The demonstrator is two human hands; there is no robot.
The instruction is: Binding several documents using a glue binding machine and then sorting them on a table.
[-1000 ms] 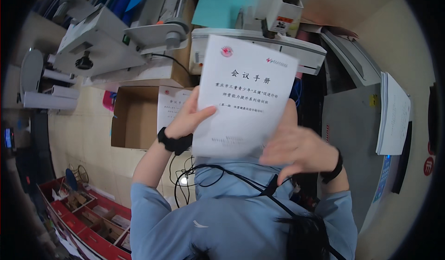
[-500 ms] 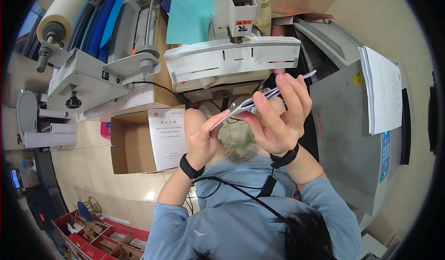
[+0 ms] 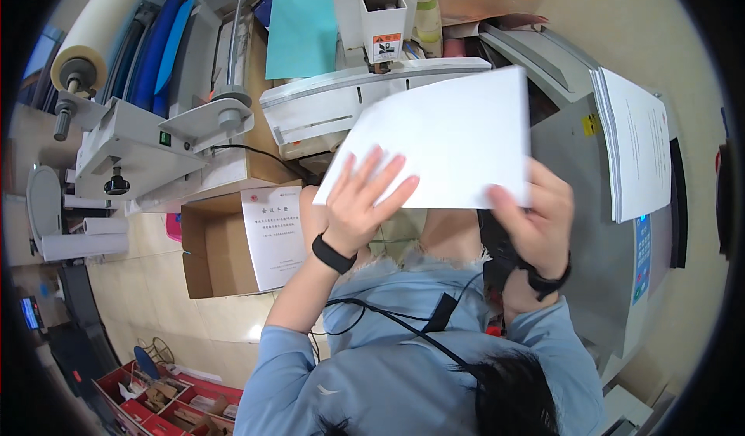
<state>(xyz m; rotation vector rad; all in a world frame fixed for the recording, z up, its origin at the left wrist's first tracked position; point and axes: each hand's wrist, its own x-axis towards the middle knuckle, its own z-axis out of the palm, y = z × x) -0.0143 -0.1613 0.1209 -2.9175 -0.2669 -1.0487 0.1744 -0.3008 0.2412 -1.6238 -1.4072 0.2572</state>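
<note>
White sheets of paper [image 3: 442, 137] spread out broadly in front of me, blank on the side that faces up. I cannot tell how many there are or whether they are bound. My left hand [image 3: 365, 203] lies on their lower left part, fingers spread flat over the surface. At the lower right corner my right hand [image 3: 539, 222] grips the edge, its thumb on top and the other fingers partly hidden. Behind the paper stands a white machine [image 3: 372, 17] with a curved white table [image 3: 310, 114], partly covered by the sheets.
An open cardboard box [image 3: 213, 250] at left has a printed booklet [image 3: 273, 238] against its right side. A roll-fed machine [image 3: 132, 145] stands far left. At right, a paper stack [image 3: 632, 145] rests on a grey machine [image 3: 578, 203]. A red divided tray [image 3: 147, 413] sits lower left.
The paper has turned from edge-on to lying broad side up. My left hand has moved onto its surface with spread fingers, while my right hand has moved lower and to the right.
</note>
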